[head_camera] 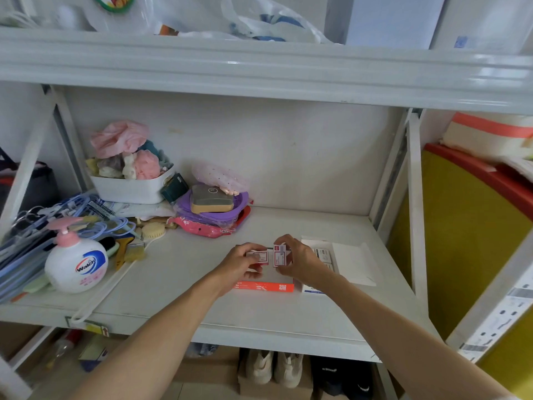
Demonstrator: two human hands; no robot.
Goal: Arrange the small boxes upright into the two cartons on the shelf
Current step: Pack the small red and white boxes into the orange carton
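Observation:
Two low cartons sit side by side on the white shelf (pixel 259 310). The red carton (pixel 264 286) is on the left, under both hands. The white carton (pixel 326 256) stands to its right, with small white boxes inside and its lid (pixel 356 262) folded open to the right. My left hand (pixel 240 265) grips a small red-and-white box (pixel 261 256) lying over the red carton. My right hand (pixel 298 259) pinches another small red-and-white box (pixel 279 256), held upright just right of the first. The red carton's inside is mostly hidden by my hands.
Clutter fills the shelf's left: a pump soap bottle (pixel 75 262), hangers (pixel 26 241), brushes, a white bin of scrunchies (pixel 131 184), purple items with a tin (pixel 212 199). A shelf upright (pixel 415 215) bounds the right. Shoes (pixel 272 372) stand below.

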